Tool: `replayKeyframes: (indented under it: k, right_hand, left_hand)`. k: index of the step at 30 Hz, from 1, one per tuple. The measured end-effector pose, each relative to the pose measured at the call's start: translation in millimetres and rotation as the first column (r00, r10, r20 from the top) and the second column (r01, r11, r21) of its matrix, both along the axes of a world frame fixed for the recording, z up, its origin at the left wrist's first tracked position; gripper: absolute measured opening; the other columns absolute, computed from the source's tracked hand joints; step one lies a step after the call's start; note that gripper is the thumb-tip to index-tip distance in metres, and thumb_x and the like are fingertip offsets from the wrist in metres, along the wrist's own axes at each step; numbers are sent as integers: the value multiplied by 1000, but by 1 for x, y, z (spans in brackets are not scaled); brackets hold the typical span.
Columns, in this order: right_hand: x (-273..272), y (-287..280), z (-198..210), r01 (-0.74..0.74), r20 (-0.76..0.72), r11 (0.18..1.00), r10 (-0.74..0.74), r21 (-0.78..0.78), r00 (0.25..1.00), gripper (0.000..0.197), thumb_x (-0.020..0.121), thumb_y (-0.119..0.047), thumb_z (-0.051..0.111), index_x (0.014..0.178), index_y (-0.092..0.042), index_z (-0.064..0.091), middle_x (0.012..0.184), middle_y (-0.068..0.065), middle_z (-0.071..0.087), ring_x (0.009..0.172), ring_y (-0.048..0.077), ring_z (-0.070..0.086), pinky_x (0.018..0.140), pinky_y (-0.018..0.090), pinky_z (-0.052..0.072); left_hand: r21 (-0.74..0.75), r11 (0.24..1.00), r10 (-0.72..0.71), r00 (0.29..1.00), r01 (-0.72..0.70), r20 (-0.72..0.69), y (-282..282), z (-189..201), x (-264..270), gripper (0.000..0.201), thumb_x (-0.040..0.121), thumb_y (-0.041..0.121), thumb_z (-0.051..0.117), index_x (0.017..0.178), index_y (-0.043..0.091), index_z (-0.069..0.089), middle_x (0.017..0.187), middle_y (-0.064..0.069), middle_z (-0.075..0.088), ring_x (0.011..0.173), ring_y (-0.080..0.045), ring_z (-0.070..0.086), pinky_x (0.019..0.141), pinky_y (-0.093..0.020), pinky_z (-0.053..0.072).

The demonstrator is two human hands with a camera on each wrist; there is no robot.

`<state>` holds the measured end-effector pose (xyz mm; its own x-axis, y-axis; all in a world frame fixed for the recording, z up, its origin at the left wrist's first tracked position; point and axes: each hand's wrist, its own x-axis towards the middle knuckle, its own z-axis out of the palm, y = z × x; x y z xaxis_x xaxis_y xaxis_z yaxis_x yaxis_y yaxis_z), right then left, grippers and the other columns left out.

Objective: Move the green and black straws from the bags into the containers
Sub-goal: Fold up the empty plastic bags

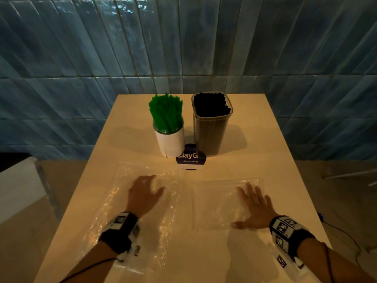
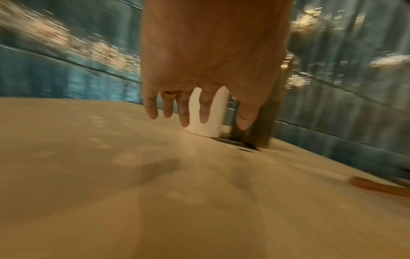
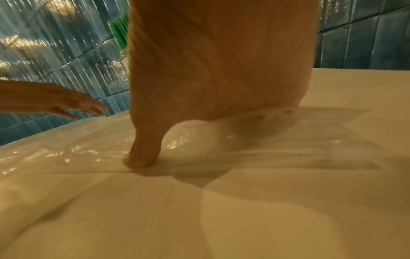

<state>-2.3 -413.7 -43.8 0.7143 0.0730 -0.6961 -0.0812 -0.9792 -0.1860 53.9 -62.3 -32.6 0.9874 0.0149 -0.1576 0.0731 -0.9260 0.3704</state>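
Fingers of the left hand (image 1: 145,190) hang loosely spread above one empty bag (image 1: 114,201); the right hand (image 1: 255,205) presses flat on the other bag (image 1: 214,199). Green straws (image 1: 166,112) and black straws (image 1: 212,105) already stand in containers near the tabletop's far edge; the task looks finished.

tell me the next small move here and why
Probably lift both hands away. The green straws already stand in the white container, the black straws in the clear container, and both bags look empty under the left hand and right hand.
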Motion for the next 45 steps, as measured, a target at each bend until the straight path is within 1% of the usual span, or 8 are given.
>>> replayKeyframes:
  k: [8,12,16,24,29,35,41,45]
  right_hand:
    - [0,7,12,49,41,998,-51,38,998,155,19,-101,32,143,-29,-26,147,7,-40,138,29,-31,113,52,-11]
    - [5,24,32,62,173,989,-85,135,981,150,21,-104,12,146,-27,-19,150,6,-34,141,24,-24,114,47,-9]
    - [15,52,61,56,308,940,-166,335,937,98,74,-76,43,149,-31,-2,156,-2,-20,144,15,-14,118,41,-1]
    - [44,120,161,-88,414,684,-328,724,849,71,83,-39,65,143,-27,29,137,-15,38,115,-4,40,87,-7,26]
    - [59,153,193,-205,433,563,-307,800,848,43,86,-37,62,126,-23,54,124,-8,58,117,10,53,101,30,43]
    - [65,130,204,-39,220,313,-569,949,792,15,90,-13,57,95,-2,67,77,4,69,63,6,67,61,17,54]
    - [69,79,180,88,266,427,-697,900,666,6,88,-19,62,84,-22,65,89,2,70,89,21,67,86,30,54]
    - [53,90,184,-208,755,822,-345,530,558,39,79,-45,65,113,-26,58,125,-15,51,116,-2,40,103,14,20]
  left_hand:
    - [49,833,537,783,-551,-315,111,-19,1,99,74,39,76,147,11,15,146,-28,22,131,-47,27,107,-57,22]
    - [-37,925,347,881,-377,-321,121,-14,2,73,71,32,80,131,9,45,122,-17,57,112,-34,52,95,-38,38]
    - [-229,960,117,976,-159,-187,117,35,1,12,75,29,77,83,35,70,92,2,69,86,-21,64,73,-28,44]
    - [-206,954,-187,969,219,163,71,174,-17,11,79,37,68,69,37,70,76,35,63,75,14,59,67,2,38]
    - [-241,908,-297,933,341,204,33,203,-28,10,70,33,69,66,42,68,67,36,63,72,18,59,65,4,37]
    - [-302,898,-267,942,320,205,51,205,-20,24,76,32,66,85,55,62,66,23,68,59,3,65,61,-3,44]
    - [-333,929,-60,952,163,300,70,208,-14,18,78,26,69,66,40,69,62,22,67,65,13,61,62,4,38]
    - [-321,893,-182,907,314,380,36,222,-10,4,74,39,67,72,42,70,68,26,67,68,10,63,66,3,40]
